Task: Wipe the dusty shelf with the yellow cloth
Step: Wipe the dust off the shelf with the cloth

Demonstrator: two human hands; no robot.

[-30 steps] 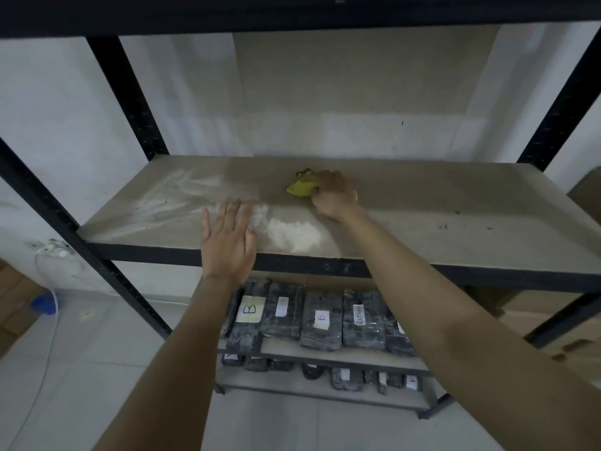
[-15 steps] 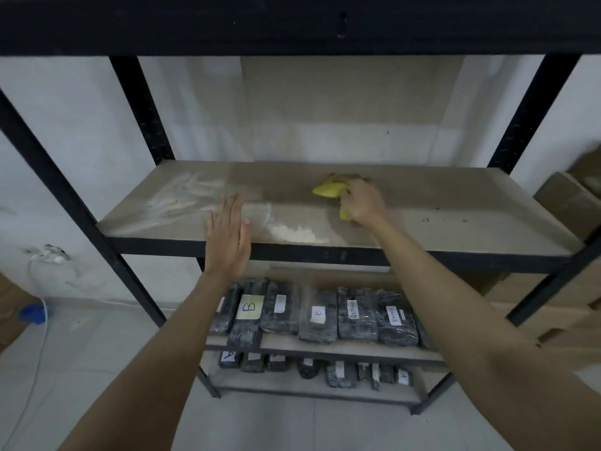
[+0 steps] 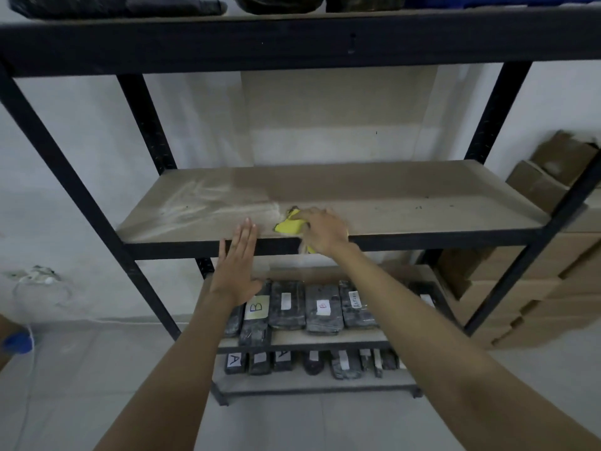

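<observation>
Head view of a black metal shelving unit (image 3: 81, 203) with fibreboard decks. The yellow cloth (image 3: 288, 226) lay bunched at the front edge of the dusty shelf (image 3: 406, 196), near the middle of the shelf's length, with a small part of it hanging over the black front rail (image 3: 439, 244). The right hand (image 3: 323, 230) covered the cloth from the right and pressed it down, fingers bent over it; how tightly they held it could not be told. The left hand (image 3: 236, 255) stood just beside the cloth on its left, flat and open with fingers straight and together, fingertips at the shelf edge and palm in front of the rail, holding nothing.

The decisive relation: the white dust streaks (image 3: 198, 203) lay to the left of the cloth, running along the shelf's long axis toward the left rear post, while the deck to the right appeared mostly bare apart from a few dark specks (image 3: 419, 208). The right hand, already on the cloth, was the nearer one for a leftward stroke; the left hand stood in that path.

Below, wrapped labelled packages (image 3: 305, 309) filled two lower shelves. Cardboard boxes (image 3: 527, 281) were stacked to the right, against a white wall (image 3: 58, 135) and on a tiled floor (image 3: 309, 428).
</observation>
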